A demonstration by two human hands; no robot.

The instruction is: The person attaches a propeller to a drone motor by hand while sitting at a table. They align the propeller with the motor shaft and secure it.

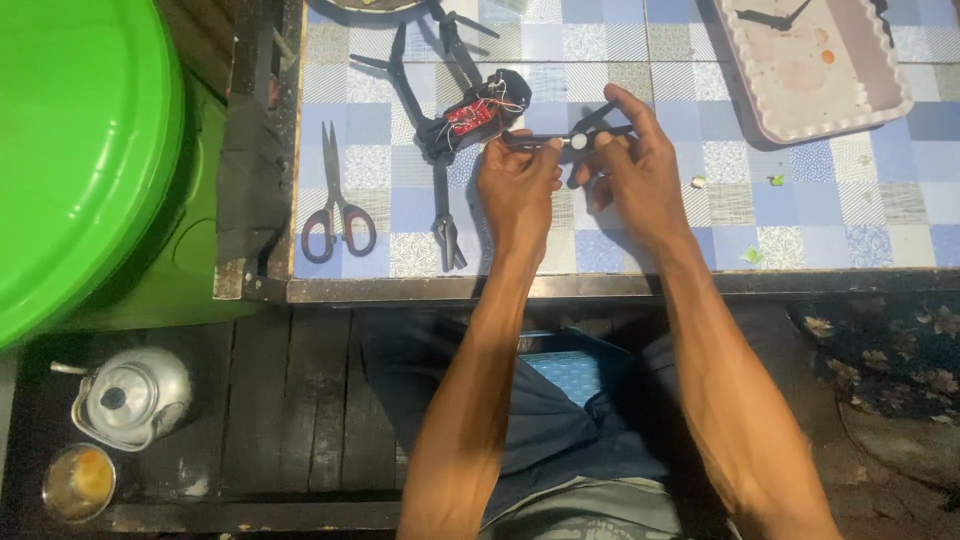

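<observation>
A small black drone frame [455, 110] with a red circuit board and loose wires lies on the blue checked tablecloth [850, 200]. One of its black arms [560, 142], tipped with a small white round motor, stretches to the right. My left hand [518, 185] pinches that arm near its inner end. At the motor end, my right hand [632, 165] grips the same arm, index finger stretched along it. Both hands rest above the cloth, side by side.
Black-handled scissors [335, 200] lie at the table's left. A white tray [815, 65] sits at the back right. Left of the table stands a green plastic bin [80, 150]. A metal kettle [130, 395] and a small cup [77, 482] sit on the dark floor boards.
</observation>
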